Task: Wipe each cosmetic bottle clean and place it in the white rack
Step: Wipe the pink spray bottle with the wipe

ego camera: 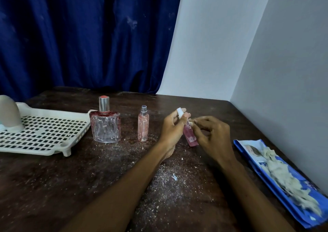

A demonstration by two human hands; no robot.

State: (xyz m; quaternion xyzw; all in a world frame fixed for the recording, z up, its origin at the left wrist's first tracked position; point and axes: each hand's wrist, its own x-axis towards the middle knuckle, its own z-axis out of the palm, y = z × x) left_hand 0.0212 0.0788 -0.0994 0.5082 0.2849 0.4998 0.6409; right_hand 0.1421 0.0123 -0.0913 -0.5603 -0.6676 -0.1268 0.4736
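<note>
Left hand [173, 128]: grip closed round the small pink bottle [190, 138], held tilted above the bench [53, 187], white cap [180, 112] uppermost. Right hand [211, 134]: fingertip grip pinching a white scrap [191, 123] against the bottle's upper part. Large clear bottle [105, 127] and slim spray bottle [143, 127] stand upright just beside the white rack [44, 152]. Blue packet [248, 153] carrying a tissue wad [284, 171] lies at right.

Nothing legible — packet [255, 167] print blurred
</note>
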